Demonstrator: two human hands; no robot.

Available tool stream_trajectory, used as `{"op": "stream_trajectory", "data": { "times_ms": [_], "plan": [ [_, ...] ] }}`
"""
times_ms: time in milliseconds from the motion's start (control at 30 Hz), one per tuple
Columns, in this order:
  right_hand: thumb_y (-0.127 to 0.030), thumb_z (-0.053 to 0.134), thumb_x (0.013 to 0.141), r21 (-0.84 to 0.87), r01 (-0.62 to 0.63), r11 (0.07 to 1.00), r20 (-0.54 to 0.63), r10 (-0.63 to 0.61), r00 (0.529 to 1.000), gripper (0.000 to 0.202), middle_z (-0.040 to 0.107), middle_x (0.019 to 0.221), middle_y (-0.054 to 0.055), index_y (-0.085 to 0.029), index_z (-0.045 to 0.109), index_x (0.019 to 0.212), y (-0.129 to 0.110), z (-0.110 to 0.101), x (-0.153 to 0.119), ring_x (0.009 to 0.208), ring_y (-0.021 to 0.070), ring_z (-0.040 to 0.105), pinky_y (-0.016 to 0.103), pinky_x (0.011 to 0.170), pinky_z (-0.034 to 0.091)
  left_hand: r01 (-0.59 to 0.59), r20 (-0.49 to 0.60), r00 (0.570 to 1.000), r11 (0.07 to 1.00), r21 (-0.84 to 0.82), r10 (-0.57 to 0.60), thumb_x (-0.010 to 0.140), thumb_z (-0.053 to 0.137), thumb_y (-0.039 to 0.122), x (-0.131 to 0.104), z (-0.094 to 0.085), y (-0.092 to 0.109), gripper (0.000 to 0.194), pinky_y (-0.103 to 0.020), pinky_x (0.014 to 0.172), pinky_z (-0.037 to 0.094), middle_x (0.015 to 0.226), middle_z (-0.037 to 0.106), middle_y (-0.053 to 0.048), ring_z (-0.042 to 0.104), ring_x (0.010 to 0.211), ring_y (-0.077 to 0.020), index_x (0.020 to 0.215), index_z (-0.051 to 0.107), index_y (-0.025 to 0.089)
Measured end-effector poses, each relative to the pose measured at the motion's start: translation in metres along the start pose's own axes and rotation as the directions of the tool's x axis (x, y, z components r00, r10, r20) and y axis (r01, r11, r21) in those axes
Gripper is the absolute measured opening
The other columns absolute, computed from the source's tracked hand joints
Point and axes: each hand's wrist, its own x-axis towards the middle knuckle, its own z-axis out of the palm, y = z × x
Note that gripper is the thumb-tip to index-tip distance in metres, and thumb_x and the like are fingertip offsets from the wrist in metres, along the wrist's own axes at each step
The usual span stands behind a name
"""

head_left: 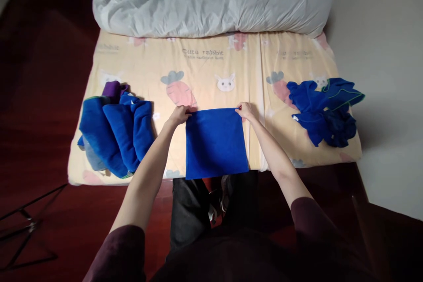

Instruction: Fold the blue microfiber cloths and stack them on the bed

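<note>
A flat blue cloth [216,145] lies on the bed in front of me, its near edge reaching the bed's front edge. My left hand [180,115] pinches its far left corner, and my right hand [244,111] pinches its far right corner. The cloth looks smooth and nearly square between them. To the left is a pile of rolled or folded blue cloths [120,128] with a purple cloth [111,90] at its back. On the right sits a crumpled heap of blue cloths [325,112], one with a green-stitched edge.
The bed [205,64] has a cream sheet printed with carrots and rabbits. A bunched grey quilt [214,6] lies across its far part. A pale wall [383,53] stands on the right. Black metal legs [29,224] stand on the dark red floor at lower left.
</note>
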Motion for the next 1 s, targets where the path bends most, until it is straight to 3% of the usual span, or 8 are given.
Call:
{"op": "stream_trajectory", "data": {
  "times_ms": [133,267,367,433,500,567,833,1000],
  "plan": [
    [-0.019,0.069,0.093,-0.022,-0.036,0.999,-0.064,0.035,0.997,0.018,0.075,0.105,0.010,-0.015,0.076,0.110,0.000,0.000,0.008,0.100,0.0235,0.070,0.039,0.097,0.056,0.142,-0.107,0.985,0.989,0.033,-0.138,0.094,0.061,0.026,0.006,-0.009,0.007,0.026,-0.045,0.099,0.055,0.112,0.075,-0.015,0.069,0.110,-0.0313,0.113,0.074,0.015],
    [-0.017,0.055,0.100,-0.102,0.038,0.994,-0.200,-0.058,0.978,0.030,0.071,0.124,0.016,-0.015,0.071,0.125,-0.016,0.004,0.001,0.122,0.0310,0.063,0.050,0.109,0.050,0.204,-0.328,0.926,0.979,0.014,-0.189,0.102,0.046,0.024,0.007,-0.009,0.038,0.036,-0.057,0.110,0.047,0.128,0.068,-0.023,0.058,0.131,-0.0381,0.127,0.068,0.010],
    [-0.019,0.049,0.103,-0.188,0.197,0.962,-0.227,-0.238,0.944,0.043,0.054,0.154,0.020,-0.012,0.060,0.145,-0.040,0.021,-0.023,0.149,0.0362,0.041,0.059,0.124,0.033,0.104,-0.419,0.903,0.995,0.006,-0.092,0.105,0.038,0.026,-0.007,0.013,0.071,0.046,-0.062,0.122,0.033,0.153,0.054,-0.023,0.041,0.150,-0.0385,0.144,0.059,0.012],
    [-0.025,0.047,0.106,-0.211,0.340,0.916,-0.151,-0.375,0.915,0.052,0.041,0.167,0.016,-0.013,0.050,0.156,-0.053,0.038,-0.044,0.159,0.0342,0.027,0.060,0.130,0.023,-0.056,-0.377,0.925,0.998,0.003,0.053,0.106,0.039,0.033,-0.022,0.035,0.086,0.052,-0.061,0.129,0.024,0.166,0.043,-0.018,0.030,0.158,-0.0358,0.153,0.052,0.015],
    [-0.033,0.044,0.108,-0.202,0.478,0.855,-0.029,-0.493,0.870,0.056,0.034,0.172,0.011,-0.017,0.044,0.161,-0.058,0.051,-0.063,0.163,0.0294,0.022,0.056,0.134,0.018,-0.167,-0.323,0.934,0.986,-0.015,0.153,0.106,0.040,0.042,-0.036,0.055,0.090,0.058,-0.058,0.132,0.017,0.171,0.036,-0.014,0.022,0.162,-0.0336,0.158,0.048,0.016],
    [-0.040,0.041,0.109,-0.186,0.529,0.828,0.040,-0.532,0.846,0.059,0.031,0.174,0.008,-0.018,0.041,0.164,-0.054,0.058,-0.074,0.164,0.0260,0.021,0.053,0.136,0.015,-0.173,-0.314,0.937,0.984,-0.041,0.152,0.106,0.039,0.048,-0.045,0.069,0.084,0.063,-0.057,0.133,0.014,0.173,0.033,-0.013,0.018,0.164,-0.0328,0.161,0.046,0.016],
    [-0.051,0.031,0.111,-0.251,0.260,0.932,-0.076,-0.287,0.955,0.072,0.021,0.176,0.013,-0.007,0.030,0.168,-0.021,0.034,-0.044,0.165,0.0257,0.015,0.050,0.137,0.011,-0.057,-0.364,0.931,0.989,-0.138,0.003,0.105,0.037,0.058,-0.027,0.065,0.047,0.075,-0.056,0.135,0.008,0.175,0.025,-0.014,0.012,0.165,-0.0319,0.164,0.039,0.012],
    [-0.047,0.031,0.111,-0.282,0.174,0.943,-0.146,-0.222,0.964,0.070,0.017,0.177,0.016,-0.006,0.028,0.168,-0.038,0.033,-0.062,0.166,0.0301,0.009,0.058,0.135,0.007,-0.010,-0.327,0.945,0.993,-0.114,-0.029,0.106,0.032,0.053,-0.059,0.066,0.057,0.075,-0.058,0.135,0.005,0.177,0.016,-0.018,0.005,0.166,-0.0319,0.165,0.033,0.007]
  ]
}}
